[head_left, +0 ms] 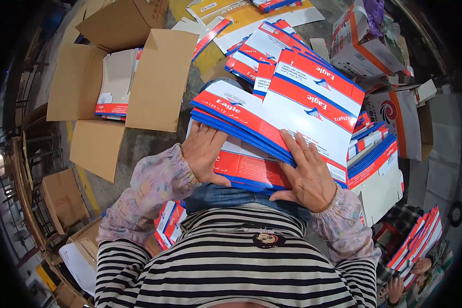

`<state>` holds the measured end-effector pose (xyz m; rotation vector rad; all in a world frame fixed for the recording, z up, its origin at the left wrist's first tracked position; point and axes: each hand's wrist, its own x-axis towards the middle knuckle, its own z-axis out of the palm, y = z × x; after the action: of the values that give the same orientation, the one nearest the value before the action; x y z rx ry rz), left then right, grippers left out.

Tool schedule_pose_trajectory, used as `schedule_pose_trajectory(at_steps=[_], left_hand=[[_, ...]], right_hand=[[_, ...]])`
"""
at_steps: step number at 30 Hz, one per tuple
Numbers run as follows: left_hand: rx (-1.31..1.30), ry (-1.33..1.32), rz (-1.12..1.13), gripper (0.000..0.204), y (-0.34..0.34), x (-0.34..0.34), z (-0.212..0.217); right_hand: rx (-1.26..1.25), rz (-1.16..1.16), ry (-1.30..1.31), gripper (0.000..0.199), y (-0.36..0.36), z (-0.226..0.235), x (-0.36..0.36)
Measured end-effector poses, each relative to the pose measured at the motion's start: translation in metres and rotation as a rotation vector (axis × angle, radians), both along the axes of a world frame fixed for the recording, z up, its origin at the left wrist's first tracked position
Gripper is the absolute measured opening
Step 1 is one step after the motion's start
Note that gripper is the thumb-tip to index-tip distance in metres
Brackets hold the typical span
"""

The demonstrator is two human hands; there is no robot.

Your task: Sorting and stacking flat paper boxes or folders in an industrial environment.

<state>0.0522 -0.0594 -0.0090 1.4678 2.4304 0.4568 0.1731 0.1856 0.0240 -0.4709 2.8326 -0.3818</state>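
A fanned stack of flat printed cartons [241, 120] in red, white and blue lies across my lap. My left hand [205, 151] holds its left side, with the fingertips under the stack's edge and the thumb lower down by another flat carton [256, 169] beneath. At the stack's right end, my right hand [310, 177] grips the near corner, fingers over the top and thumb near the lower edge. A wide flat carton [308, 102] reaches away from my right fingers over more cartons. What lies under the stack is partly hidden.
On the left stands an open cardboard box [156, 82] with flat cartons inside. More flat cartons [372, 159] are piled at right, beside white-and-orange boxes [362, 46]. Yellow printed cardboard [256, 23] lies ahead. At lower right, another person's hand [395, 290] is near more cartons [416, 238].
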Motion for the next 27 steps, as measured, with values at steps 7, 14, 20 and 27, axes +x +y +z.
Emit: schedule_pose_trajectory(at_steps=[7,14,20,27], left_hand=[[0.064,-0.009,-0.057,0.107,-0.007,0.000,0.004],[-0.088,0.051,-0.131,0.095,0.007,0.000,0.010],[-0.064,-0.065,-0.184,0.093,0.006,-0.006,0.025],[-0.301,0.047,-0.201,0.096,0.011,0.022,0.045]], right_hand=[[0.054,0.021,-0.017,0.072,-0.004,-0.002,-0.001],[-0.068,-0.055,0.187,0.042,0.008,-0.007,-0.007],[-0.140,-0.143,0.220,0.035,0.018,0.004,-0.012],[-0.071,-0.176,0.313,0.039,0.028,0.008,-0.016]])
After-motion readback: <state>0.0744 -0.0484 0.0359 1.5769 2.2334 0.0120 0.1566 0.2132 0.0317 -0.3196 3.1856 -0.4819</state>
